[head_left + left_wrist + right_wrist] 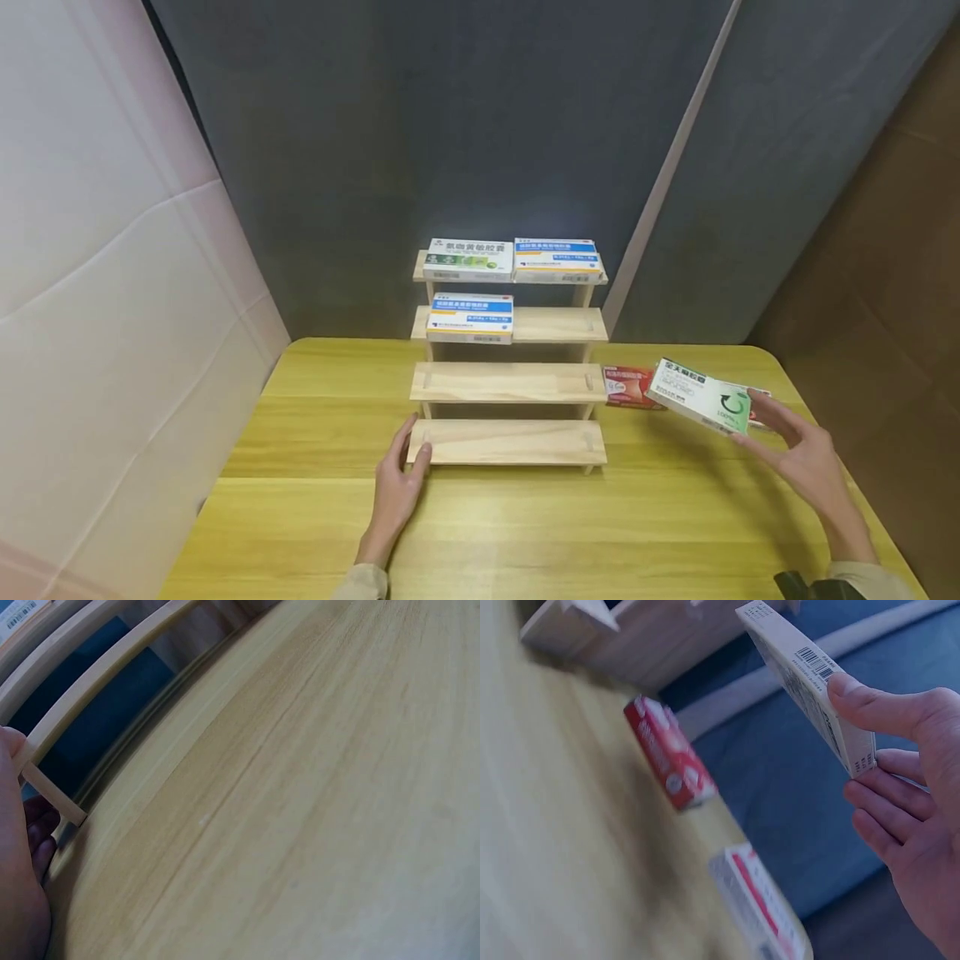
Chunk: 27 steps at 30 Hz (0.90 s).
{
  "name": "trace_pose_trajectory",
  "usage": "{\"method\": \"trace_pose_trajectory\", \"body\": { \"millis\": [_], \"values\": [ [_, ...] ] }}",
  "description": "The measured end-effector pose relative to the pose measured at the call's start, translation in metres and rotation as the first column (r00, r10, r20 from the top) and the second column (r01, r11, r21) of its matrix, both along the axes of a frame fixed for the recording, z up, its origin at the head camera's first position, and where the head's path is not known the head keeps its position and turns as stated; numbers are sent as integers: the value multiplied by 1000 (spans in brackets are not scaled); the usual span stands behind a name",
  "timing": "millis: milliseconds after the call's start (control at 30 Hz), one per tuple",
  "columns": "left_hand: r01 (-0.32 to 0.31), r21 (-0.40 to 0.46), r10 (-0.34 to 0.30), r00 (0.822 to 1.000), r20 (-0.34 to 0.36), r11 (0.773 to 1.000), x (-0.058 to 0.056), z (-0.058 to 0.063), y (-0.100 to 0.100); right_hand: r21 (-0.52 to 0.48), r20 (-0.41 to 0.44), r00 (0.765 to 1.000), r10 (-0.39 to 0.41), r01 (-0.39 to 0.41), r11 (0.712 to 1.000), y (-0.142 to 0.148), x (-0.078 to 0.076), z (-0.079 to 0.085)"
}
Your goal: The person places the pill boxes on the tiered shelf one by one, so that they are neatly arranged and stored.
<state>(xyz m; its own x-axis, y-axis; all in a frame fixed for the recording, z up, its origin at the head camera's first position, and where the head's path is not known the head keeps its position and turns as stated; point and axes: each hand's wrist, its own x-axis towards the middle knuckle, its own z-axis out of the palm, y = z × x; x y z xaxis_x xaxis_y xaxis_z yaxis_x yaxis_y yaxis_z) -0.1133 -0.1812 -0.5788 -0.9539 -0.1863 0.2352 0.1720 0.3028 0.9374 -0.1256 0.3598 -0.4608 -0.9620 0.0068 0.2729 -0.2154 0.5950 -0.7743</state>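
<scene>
My right hand (806,462) pinches a white and green medicine box (701,396) by its right end, thumb along the near side edge. The box is raised above the table and tilted, as the right wrist view (810,690) also shows. My left hand (397,479) grips the left end of the lowest step of a four-step wooden rack (506,442), thumb on top and fingers around the outer side by the leg. On the top step lie a white-green box (468,260) and a white-blue box (557,260); another white-blue box (470,317) lies on the left of the second step.
A red medicine box (628,387) lies on the table just right of the rack. Behind the held box lies a white and red box (757,900), mostly hidden in the head view. A grey curtain (450,125) hangs behind the wooden table (315,467).
</scene>
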Motion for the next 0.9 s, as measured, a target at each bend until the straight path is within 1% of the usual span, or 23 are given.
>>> {"method": "trace_pose_trajectory", "body": {
  "millis": [100, 200, 367, 467, 600, 700, 833, 900],
  "values": [
    [-3, 2, 3, 1000, 6, 1000, 1, -1, 0, -18, -31, 999, 22, -22, 1000, -12, -7, 8],
    [-4, -1, 4, 1000, 12, 1000, 1, -1, 1, -22, -44, 999, 32, -33, 999, -21, -12, 17],
    [-3, -7, 3, 1000, 0, 1000, 0, -1, 0, -22, -79, 995, 54, -56, 998, -34, -22, 32],
    [0, -7, 0, 1000, -7, 1000, -1, -1, 0, -15, -92, 994, 50, -51, 999, -41, -29, 38],
    [-8, -14, 8, 1000, 1, 1000, -1, 1, 0, -13, -86, 993, 76, -77, 997, -50, -38, 42],
    [-17, -13, 17, 1000, 8, 1000, 2, 8, 3, 11, -70, 993, 92, -92, 996, -57, -45, 45],
    [-18, -11, 18, 1000, 7, 1000, 9, 28, 8, 46, -44, 994, 96, -94, 995, -66, -55, 49],
    [-14, -19, 14, 1000, 3, 1000, 10, 36, 10, 52, -44, 993, 106, -103, 993, -70, -59, 51]
  ]
}}
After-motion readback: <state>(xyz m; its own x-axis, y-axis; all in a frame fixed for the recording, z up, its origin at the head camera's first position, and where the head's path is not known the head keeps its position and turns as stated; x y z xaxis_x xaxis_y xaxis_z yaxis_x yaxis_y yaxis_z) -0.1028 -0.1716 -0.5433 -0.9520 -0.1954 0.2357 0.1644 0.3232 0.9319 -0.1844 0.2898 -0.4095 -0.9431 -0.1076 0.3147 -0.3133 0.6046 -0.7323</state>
